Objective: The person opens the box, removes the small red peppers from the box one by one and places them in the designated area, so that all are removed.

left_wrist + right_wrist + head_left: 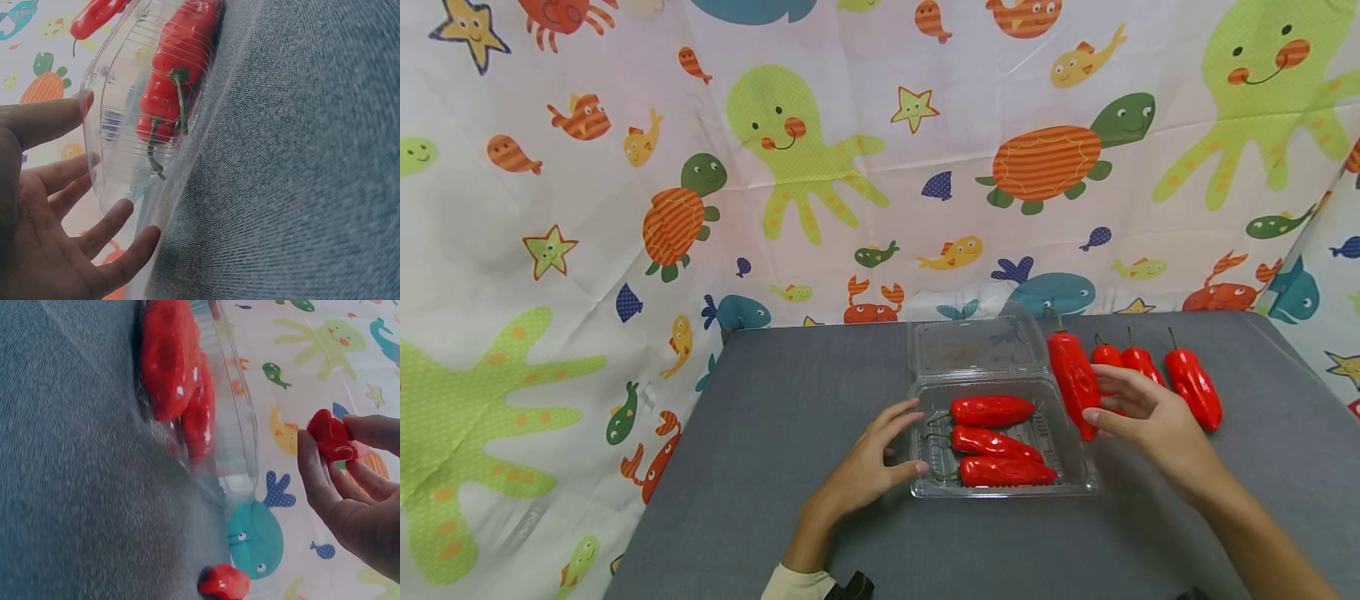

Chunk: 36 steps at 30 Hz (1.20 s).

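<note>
A red chili pepper [1072, 375] with a green stem is held upright beside the right wall of a clear plastic container [1000, 492]. My right hand [1161, 429] pinches it between thumb and fingers, above the table, as the right wrist view also shows. Inside the container, 3 red peppers [992, 410] lie in a row, stems to the left. My left hand [868, 458] is at the container's left side, fingers spread and loosely bent; its thumb touches the rim in the left wrist view. The container's clear lid [977, 346] stands hinged back behind it.
To the right of the container, 3 more red peppers [1193, 389] sit on the grey table [805, 392], two of them partly behind the right hand. A curtain [850, 150] printed with sea animals hangs behind the table and along its left side.
</note>
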Available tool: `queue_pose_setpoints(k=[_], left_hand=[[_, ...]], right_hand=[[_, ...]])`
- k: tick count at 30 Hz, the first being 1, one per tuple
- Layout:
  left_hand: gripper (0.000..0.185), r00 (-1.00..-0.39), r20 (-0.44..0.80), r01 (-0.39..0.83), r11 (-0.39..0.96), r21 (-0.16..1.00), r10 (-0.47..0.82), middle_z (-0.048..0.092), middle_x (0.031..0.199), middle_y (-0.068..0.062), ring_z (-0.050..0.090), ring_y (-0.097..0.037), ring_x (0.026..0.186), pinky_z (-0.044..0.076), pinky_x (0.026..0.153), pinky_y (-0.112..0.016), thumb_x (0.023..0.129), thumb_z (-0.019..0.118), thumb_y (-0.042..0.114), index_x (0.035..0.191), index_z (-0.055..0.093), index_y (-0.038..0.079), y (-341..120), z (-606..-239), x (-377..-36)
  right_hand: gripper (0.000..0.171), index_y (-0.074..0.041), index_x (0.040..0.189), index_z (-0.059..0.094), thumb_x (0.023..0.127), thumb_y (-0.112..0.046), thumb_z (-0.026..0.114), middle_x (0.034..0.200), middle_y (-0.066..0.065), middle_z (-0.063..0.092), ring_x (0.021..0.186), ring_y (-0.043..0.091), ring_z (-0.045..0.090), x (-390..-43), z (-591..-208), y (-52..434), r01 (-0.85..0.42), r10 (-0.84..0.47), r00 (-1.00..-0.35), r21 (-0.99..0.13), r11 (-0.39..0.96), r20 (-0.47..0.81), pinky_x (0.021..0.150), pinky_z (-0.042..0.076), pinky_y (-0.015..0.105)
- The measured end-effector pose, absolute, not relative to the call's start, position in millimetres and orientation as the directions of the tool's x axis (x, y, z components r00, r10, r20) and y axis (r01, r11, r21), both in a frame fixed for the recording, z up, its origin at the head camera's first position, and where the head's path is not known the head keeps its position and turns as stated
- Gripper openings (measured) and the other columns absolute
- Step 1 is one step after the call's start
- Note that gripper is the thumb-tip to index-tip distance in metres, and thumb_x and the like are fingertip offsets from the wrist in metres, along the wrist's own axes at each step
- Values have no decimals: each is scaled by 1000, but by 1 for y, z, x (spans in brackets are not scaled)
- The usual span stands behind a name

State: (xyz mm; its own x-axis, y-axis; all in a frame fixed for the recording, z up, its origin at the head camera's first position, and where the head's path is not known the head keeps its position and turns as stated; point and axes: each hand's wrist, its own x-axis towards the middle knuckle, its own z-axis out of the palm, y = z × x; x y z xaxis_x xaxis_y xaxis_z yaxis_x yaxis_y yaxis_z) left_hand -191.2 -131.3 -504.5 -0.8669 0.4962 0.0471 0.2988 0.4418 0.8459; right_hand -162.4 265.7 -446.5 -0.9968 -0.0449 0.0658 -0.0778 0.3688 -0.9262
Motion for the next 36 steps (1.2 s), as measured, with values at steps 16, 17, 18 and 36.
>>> queue_pose_setpoints(k=[16, 17, 18, 36], left_hand=[[72, -867, 38, 291, 443, 848, 497, 31, 171, 12, 35, -21, 153, 49, 111, -56, 95, 75, 40, 159, 49, 19, -132, -503, -190], [72, -867, 38, 291, 442, 848, 497, 31, 171, 12, 35, -21, 153, 49, 111, -56, 95, 75, 40, 159, 49, 19, -132, -503, -190], [72, -867, 38, 291, 442, 848, 497, 31, 171, 12, 35, -21, 153, 49, 111, -56, 95, 75, 40, 159, 49, 19, -132, -503, -190], [72, -866, 50, 297, 433, 851, 497, 31, 170, 12, 37, -21, 153, 49, 110, -56, 95, 77, 39, 159, 49, 18, -132, -505, -191]], right_hand=[[70, -7, 162, 40, 102, -23, 73, 117, -26, 57, 98, -10, 62, -159, -456, 301, -43, 52, -996, -906, 421, 71, 73, 63, 28], [72, -7, 162, 39, 102, -25, 73, 118, -25, 56, 98, -10, 61, -159, -457, 304, -33, 59, -996, -905, 425, 65, 74, 63, 28], [72, -8, 163, 38, 102, -26, 72, 119, -25, 55, 98, -10, 60, -159, -457, 306, -25, 65, -996, -905, 425, 58, 74, 63, 28], [68, -9, 162, 40, 104, -25, 70, 109, -24, 52, 85, -14, 62, -159, -472, 352, 74, 283, -958, -917, 393, 44, 68, 60, 18]])
